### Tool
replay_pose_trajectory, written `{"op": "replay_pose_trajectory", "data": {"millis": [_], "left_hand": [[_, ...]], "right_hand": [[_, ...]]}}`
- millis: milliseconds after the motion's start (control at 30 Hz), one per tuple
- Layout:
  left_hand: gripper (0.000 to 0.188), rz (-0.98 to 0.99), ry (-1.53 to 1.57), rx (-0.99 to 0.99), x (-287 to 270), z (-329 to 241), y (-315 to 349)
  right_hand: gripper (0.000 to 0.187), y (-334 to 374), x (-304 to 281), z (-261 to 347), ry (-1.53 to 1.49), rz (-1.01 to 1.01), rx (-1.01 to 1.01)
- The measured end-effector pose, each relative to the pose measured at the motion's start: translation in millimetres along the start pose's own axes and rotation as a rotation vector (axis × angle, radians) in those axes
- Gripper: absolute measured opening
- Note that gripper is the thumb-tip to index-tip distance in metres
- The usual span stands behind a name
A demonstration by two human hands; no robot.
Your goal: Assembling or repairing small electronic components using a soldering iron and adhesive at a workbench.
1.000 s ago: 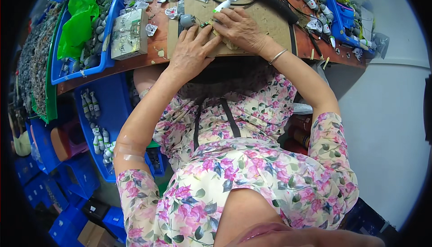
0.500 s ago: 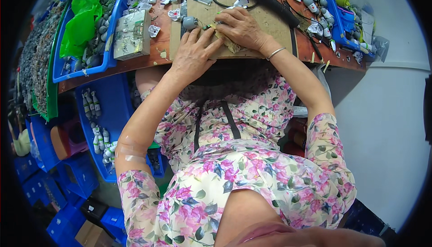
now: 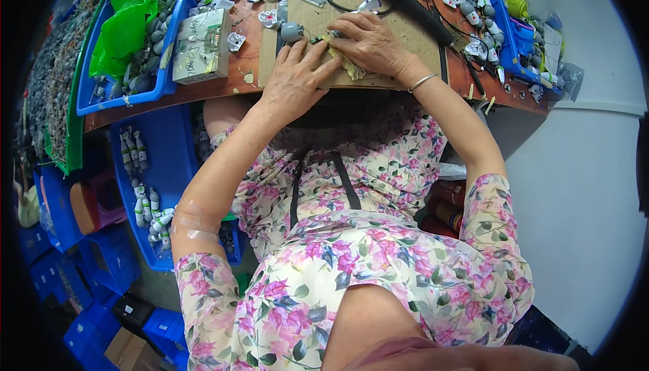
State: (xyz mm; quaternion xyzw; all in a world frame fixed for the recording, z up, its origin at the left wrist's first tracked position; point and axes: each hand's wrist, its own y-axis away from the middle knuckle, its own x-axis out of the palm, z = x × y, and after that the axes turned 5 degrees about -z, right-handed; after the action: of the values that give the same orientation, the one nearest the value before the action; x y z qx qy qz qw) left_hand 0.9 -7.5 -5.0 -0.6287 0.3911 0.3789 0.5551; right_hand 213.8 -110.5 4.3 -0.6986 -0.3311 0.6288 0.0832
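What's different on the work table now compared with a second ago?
The white piece beyond the right hand has shifted rightward, and its green end no longer shows. A little more of the crumpled yellowish material shows under that hand. I can't see anything newly gripped or released. The left hand stays beside it over the cardboard.

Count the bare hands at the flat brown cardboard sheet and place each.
2: the left hand, its fingertips near a rounded grey part; the right hand, at a crumpled yellowish piece. No other hand shows.
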Motion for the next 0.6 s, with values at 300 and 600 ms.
{"op": "replay_pose_trajectory", "data": {"millis": [300,600], "left_hand": [[0.067,0.006,-0.004,0.023,-0.2,0.2,0.0],[0.055,-0.118,0.196,0.048,-3.2,10.7,2.1]], "right_hand": [[0.032,-2.0,-1.4,9.3,0.076,0.06,0.039],[0.031,3.2,7.1,-1.0,0.014,0.109,0.103]]}}
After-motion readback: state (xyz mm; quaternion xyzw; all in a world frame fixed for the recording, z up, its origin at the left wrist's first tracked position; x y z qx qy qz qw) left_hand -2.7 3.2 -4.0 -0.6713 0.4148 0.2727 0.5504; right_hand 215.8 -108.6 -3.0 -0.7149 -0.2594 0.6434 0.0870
